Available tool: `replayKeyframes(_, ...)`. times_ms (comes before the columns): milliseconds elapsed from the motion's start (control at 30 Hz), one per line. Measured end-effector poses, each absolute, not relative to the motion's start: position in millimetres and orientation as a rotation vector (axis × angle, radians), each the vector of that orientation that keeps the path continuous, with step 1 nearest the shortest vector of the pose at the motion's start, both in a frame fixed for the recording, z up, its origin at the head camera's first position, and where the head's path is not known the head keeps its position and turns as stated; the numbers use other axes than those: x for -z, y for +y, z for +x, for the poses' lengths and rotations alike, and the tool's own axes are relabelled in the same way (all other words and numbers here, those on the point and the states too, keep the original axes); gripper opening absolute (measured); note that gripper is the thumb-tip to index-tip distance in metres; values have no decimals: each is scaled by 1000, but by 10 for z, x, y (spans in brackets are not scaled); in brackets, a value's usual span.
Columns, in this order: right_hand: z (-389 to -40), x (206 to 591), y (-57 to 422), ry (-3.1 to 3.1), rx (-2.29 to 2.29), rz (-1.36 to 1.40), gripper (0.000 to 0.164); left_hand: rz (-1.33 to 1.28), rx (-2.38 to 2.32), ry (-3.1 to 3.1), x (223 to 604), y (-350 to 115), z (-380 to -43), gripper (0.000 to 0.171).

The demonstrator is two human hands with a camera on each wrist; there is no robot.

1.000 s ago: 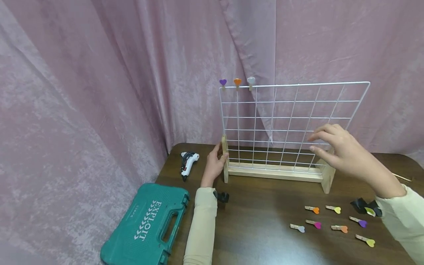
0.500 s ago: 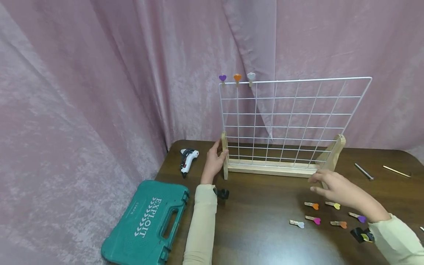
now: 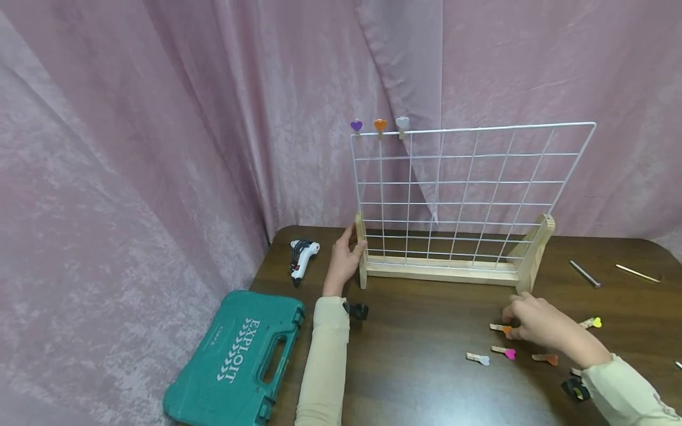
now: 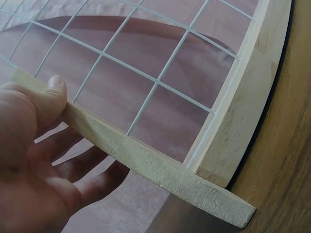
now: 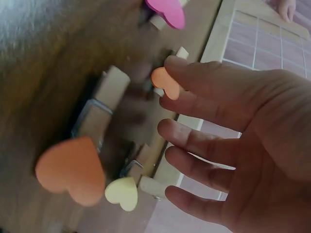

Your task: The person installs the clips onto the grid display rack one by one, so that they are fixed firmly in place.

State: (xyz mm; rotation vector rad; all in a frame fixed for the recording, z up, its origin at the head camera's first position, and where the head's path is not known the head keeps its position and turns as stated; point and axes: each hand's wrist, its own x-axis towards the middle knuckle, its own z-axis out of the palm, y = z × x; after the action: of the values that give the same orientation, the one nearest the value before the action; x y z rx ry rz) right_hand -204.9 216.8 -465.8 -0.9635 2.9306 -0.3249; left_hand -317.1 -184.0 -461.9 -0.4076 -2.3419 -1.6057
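A white wire grid stands in a pale wooden stand. My left hand holds the stand's left upright, thumb on its near edge and fingers behind it, as the left wrist view shows. On the table, my right hand has thumb and index finger on either side of the heart of an orange heart clothespin; the other fingers are spread apart. Nearby lie a pink clothespin, a white one, a second orange one and a yellow one.
Purple, orange and white heart clothespins sit along the grid's top left. A glue gun and a green tool case lie at left. Two thin rods, one silver and one gold, lie at right.
My right hand has come down from in front of the grid's right side to the orange clothespin on the table. My left hand keeps its place on the upright.
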Motion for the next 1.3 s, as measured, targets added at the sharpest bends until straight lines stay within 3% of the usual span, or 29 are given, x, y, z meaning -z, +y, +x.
replayKeyframes(400,-2052,4724,2119,3016,292,-1051,36,-402,1593,-2333,4616,-1839,-3171,52)
replayKeyframes(733,-2037,4545,2038,2995,512,-983,25,-434,1617,-2294,4614,-1835,-3160,53)
replayKeyframes(967,-2071,4185,1967,3018,934,-1069,25,-410,1610,-2324,4623,-1828,-3164,51)
replayKeyframes(1300,-2138,3626,1854,2763,1336,-1021,10,-412,1600,-2319,4623,-1826,-3166,50)
